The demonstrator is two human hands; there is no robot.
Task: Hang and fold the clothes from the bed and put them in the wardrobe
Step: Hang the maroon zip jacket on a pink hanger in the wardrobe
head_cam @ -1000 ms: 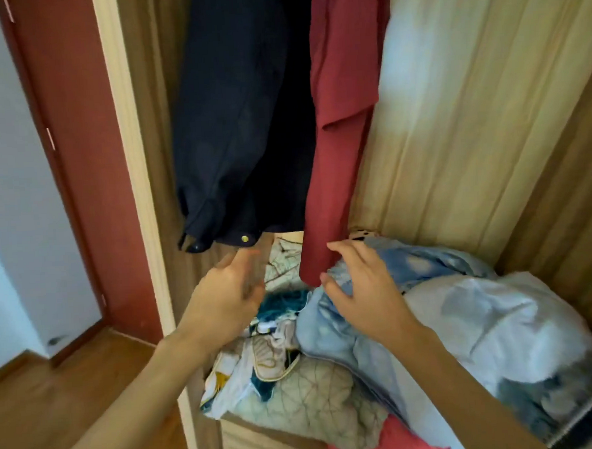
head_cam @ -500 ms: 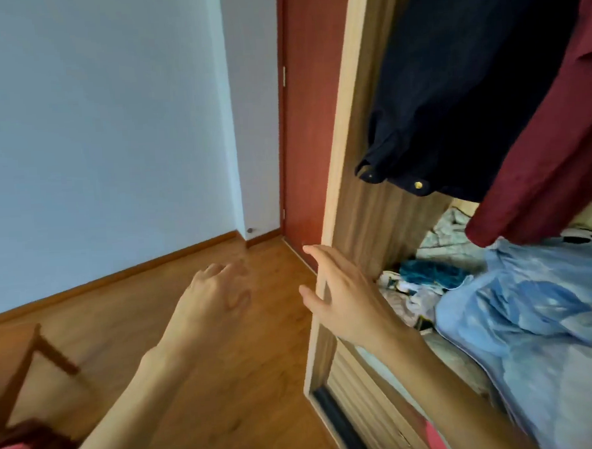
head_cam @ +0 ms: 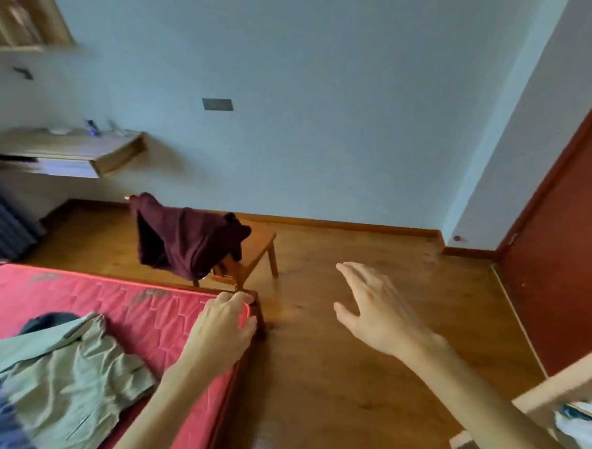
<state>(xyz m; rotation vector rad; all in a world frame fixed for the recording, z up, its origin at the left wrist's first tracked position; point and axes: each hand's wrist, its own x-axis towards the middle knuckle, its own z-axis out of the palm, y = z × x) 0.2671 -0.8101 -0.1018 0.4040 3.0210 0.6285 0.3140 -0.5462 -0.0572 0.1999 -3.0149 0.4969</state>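
A: Hand status?

B: Both empty. Left hand (head_cam: 221, 327) is over the near corner of the bed (head_cam: 162, 310), fingers loosely curled, holding nothing. Can't tell if it touches the mattress. Right hand (head_cam: 374, 309) is out over the wood floor (head_cam: 330, 377), fingers spread and relaxed, well clear of any cloth.

A: Where are the clothes relative to the hands?

B: On the bed, left of the left hand and nearer the camera, with bare red mattress between. Olive-green shirt (head_cam: 66, 384) lies crumpled on top. No hand touches it.

A: Count?

B: Green shirt: one. Dark garment (head_cam: 46, 321) poking out behind its collar: one. Blue fabric (head_cam: 11, 441) at the lower left edge: one patch, blurred, can't say what it is. So three visible pieces on the bed, at least.

A: Anything else?

B: One maroon garment (head_cam: 185, 240) draped over one wooden chair (head_cam: 255, 250), just beyond the bed corner, apart from both hands. Wardrobe (head_cam: 570, 385): only a pale frame edge at lower right, with some white and teal cloth (head_cam: 589, 421) inside it.
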